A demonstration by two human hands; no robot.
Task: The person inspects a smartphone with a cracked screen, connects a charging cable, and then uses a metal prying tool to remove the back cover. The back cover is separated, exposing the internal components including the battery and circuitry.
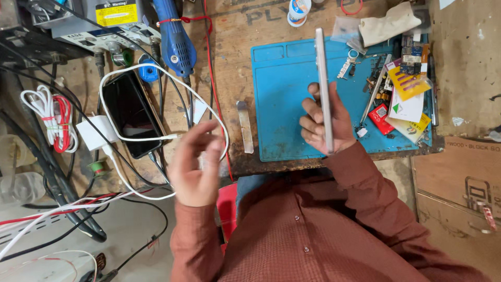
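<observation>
I hold the right hand [322,123] closed around a slim white phone [323,89], gripped at its lower end and turned edge-on to the camera, so its side rail faces me. It stands above the blue work mat [282,94]. The left hand [194,164] is blurred, fingers loosely curled and holding nothing that I can make out. Just beyond its fingertips lies the plug end of a white charging cable [172,137], looped around a black phone [129,112] lying on the surface [229,47].
</observation>
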